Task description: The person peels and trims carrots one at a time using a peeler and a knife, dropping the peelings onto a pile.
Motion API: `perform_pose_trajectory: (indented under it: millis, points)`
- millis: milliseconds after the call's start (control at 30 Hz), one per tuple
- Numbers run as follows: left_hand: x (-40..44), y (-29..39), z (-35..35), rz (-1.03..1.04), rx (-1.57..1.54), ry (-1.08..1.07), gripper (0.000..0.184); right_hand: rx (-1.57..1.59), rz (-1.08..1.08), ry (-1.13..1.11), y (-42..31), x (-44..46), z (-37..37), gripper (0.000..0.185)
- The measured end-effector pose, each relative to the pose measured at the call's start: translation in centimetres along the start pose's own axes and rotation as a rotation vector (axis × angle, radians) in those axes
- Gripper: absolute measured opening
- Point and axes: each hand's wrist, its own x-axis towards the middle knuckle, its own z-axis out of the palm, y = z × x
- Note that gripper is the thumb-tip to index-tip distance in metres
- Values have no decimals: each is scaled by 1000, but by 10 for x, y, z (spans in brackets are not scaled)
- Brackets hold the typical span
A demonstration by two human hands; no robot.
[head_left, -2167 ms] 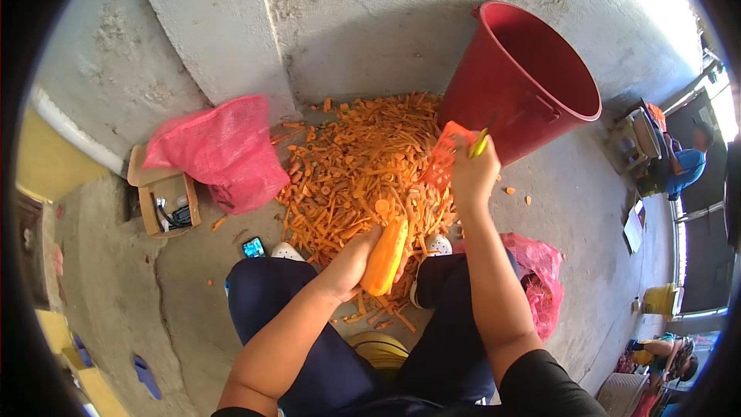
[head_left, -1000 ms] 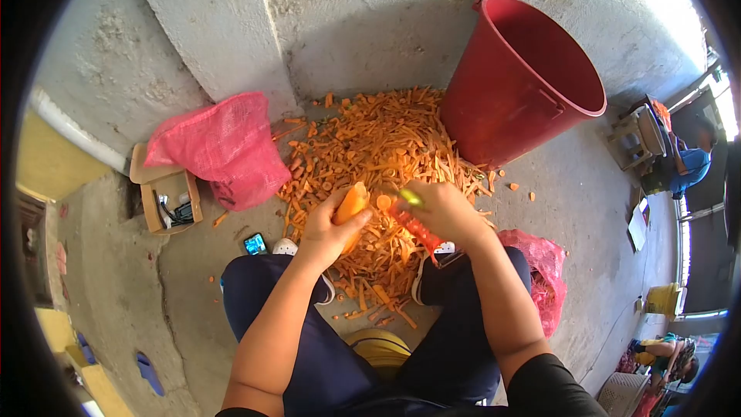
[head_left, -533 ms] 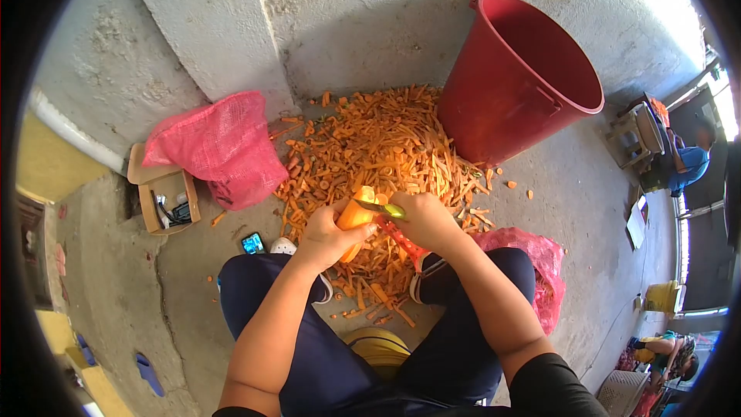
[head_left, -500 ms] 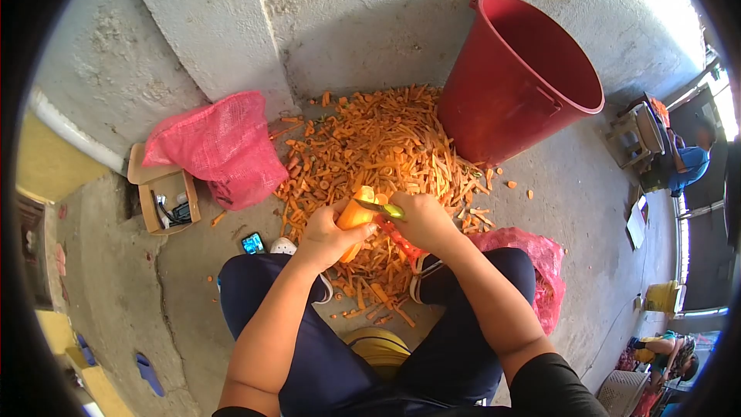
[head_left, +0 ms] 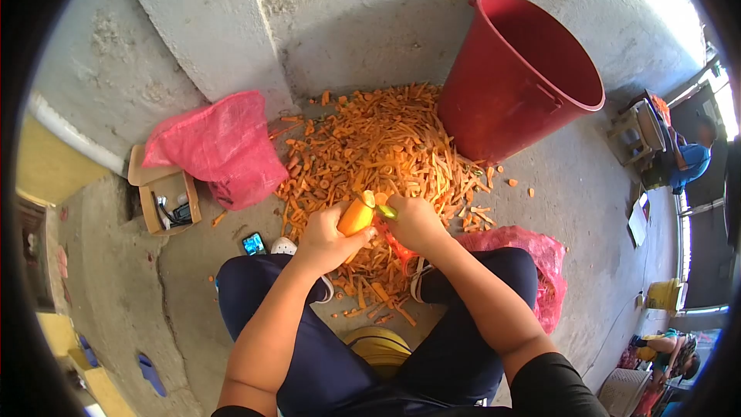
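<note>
My left hand [head_left: 328, 239] is wrapped round a thick peeled carrot [head_left: 356, 218], its cut end pointing up and away from me. Close on its right, my right hand [head_left: 413, 224] grips a knife with a yellow-green handle [head_left: 387, 211]; the blade is mostly hidden at the carrot's end. A red peeler [head_left: 399, 249] also hangs from the right hand, below the fingers. Beneath both hands a large heap of orange peelings and carrot pieces [head_left: 378, 139] covers the floor.
A tall red bin [head_left: 494, 93] stands behind the heap at right. Pink mesh sacks lie left [head_left: 220, 147] and right [head_left: 552, 262]. An open cardboard box [head_left: 170, 201] and a phone [head_left: 253, 244] are at left. Two people [head_left: 691, 162] are at far right.
The right hand, earlier raised near the bin, has come down to the carrot with the knife. Since half a second ago, the blade has shifted and the peeler hangs steeper.
</note>
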Motion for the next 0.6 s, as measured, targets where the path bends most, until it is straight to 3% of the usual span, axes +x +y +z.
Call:
perform_pose_trajectory:
  millis: [100,133,167,233,267,367,467,500,600]
  points:
    - [-5,11,10,572,415,86,35,-47,85,-61,12,10,10,19]
    - [-9,16,16,464,302,-100,34,-68,133,-111,15,14,14,19]
    - [-11,19,22,375,277,-147,33,-53,62,-120,23,18,23,20]
    - [-4,16,22,443,284,-41,36,-33,-91,-145,32,24,34,21]
    - [-2,17,19,434,243,-18,35,146,-201,-40,37,18,40,22]
    - [4,18,12,475,129,39,33,372,-374,-94,29,20,51,23]
    - [13,11,12,614,34,111,35,797,-90,-223,6,8,41,26]
    - [12,8,11,537,-71,118,36,937,8,-268,0,6,38,27]
    - [8,1,3,315,-261,169,36,882,100,-230,-7,8,17,27]
